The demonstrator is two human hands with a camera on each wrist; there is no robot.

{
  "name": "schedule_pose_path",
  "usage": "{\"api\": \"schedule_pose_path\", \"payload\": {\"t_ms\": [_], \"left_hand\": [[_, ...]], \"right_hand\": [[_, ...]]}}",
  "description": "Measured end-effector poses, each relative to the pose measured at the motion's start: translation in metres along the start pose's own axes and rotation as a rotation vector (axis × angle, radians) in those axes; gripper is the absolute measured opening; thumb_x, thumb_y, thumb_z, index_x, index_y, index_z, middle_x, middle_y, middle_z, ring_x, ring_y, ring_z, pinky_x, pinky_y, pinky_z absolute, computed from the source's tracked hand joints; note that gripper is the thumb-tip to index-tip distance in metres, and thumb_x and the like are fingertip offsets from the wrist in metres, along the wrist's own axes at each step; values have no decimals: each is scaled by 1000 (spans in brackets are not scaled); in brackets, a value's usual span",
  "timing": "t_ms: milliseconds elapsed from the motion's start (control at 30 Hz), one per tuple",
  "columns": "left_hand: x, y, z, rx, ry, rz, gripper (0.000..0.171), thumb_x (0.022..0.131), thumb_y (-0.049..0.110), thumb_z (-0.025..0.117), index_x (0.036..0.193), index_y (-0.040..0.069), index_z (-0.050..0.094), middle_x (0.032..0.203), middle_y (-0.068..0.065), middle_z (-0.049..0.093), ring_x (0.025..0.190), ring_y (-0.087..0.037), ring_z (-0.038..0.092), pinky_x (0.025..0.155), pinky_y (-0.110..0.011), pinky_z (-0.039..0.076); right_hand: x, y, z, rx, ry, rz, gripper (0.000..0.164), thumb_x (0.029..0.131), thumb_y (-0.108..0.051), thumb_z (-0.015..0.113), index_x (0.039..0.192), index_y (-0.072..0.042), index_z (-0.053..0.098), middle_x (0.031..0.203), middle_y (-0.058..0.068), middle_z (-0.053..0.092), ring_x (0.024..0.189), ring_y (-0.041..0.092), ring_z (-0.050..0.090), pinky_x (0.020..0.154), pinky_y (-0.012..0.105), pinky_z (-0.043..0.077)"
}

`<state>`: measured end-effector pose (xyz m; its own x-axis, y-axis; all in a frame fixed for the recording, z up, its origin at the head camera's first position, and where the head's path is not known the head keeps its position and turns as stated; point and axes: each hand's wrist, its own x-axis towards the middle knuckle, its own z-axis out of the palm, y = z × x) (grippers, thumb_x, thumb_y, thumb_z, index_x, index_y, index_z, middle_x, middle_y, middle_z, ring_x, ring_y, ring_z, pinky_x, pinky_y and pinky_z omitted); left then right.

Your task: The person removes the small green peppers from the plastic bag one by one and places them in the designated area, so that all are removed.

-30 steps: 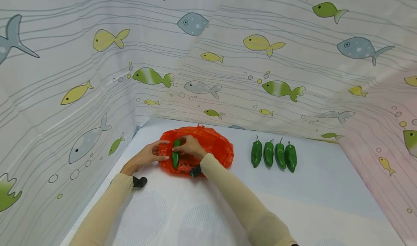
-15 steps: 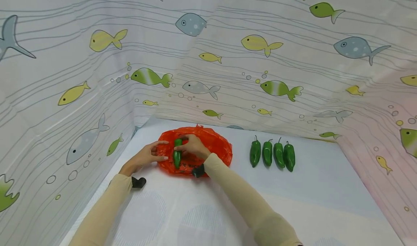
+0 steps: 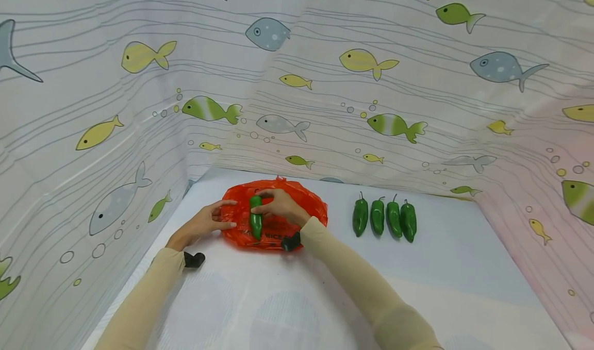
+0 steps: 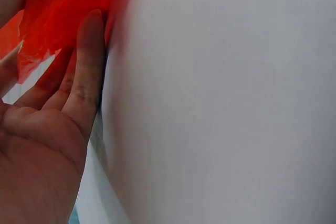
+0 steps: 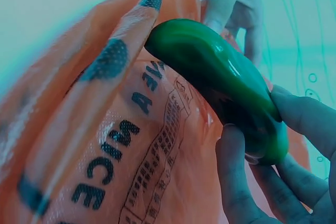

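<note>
My right hand (image 3: 280, 205) pinches a green chili pepper (image 3: 256, 218) between thumb and fingers. The pepper hangs over the mouth of a red plastic bag (image 3: 301, 198), its stem end away from me. In the right wrist view, fingertips grip one end of the glossy pepper (image 5: 210, 66) above the bag's printed side (image 5: 142, 135). My left hand (image 3: 201, 223) holds the bag's left rim, thumb and fingers spread in a curve. In the left wrist view, red film (image 4: 71, 9) lies over some fingers of the left hand (image 4: 47, 124). The bag's inside is partly hidden.
Several green chili peppers (image 3: 377, 218) lie side by side in a row to the right of the bag. A white cloth covers the table (image 3: 455, 252). Fish-patterned sheets (image 3: 325, 97) stand as walls at the back and sides.
The right hand and its pepper have shifted slightly to the right over the bag. My left hand stays at the bag's left rim. The whole head view has slid a little.
</note>
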<state>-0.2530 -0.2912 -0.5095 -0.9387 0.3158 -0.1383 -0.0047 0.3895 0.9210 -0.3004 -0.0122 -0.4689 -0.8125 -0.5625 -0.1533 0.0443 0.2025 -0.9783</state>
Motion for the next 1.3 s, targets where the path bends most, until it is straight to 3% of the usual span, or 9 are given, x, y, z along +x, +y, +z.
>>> {"api": "schedule_pose_path", "payload": {"t_ms": [400,633,833,1033,1300], "left_hand": [[-3,3,1,4,0,-5,77,90,23,83,155,15,42,144,-23,53,125,-35,56,92,-33,54],[-1,1,0,22,10,-3,77,89,24,84,154,15,43,142,-23,54,123,-34,56,91,-31,54],[0,0,0,19,12,0,77,88,23,84,154,15,44,141,-23,55,121,-33,57,89,-30,54],[1,0,0,6,4,8,77,89,20,83,154,13,43,138,-23,57,117,-33,58,86,-30,55],[0,2,0,14,4,2,79,89,21,84,155,14,42,137,-23,57,116,-33,57,86,-30,54]], "right_hand": [[-19,-4,-13,-77,-23,-52,62,89,-19,84,144,-9,58,131,2,60,87,27,74,97,53,52],[-27,-7,-20,-55,-52,-53,67,89,-15,83,148,-5,53,135,12,59,91,26,74,97,56,51],[-34,-8,-26,-71,-50,-63,65,88,-16,84,146,-8,56,139,4,56,92,25,74,97,56,52],[-39,-5,-34,-105,-30,-56,66,88,-19,85,147,-10,56,144,4,53,91,25,73,98,57,51],[-48,-1,-45,-154,-8,-58,60,87,-24,85,142,-17,61,143,4,54,101,23,69,96,54,53]]}}
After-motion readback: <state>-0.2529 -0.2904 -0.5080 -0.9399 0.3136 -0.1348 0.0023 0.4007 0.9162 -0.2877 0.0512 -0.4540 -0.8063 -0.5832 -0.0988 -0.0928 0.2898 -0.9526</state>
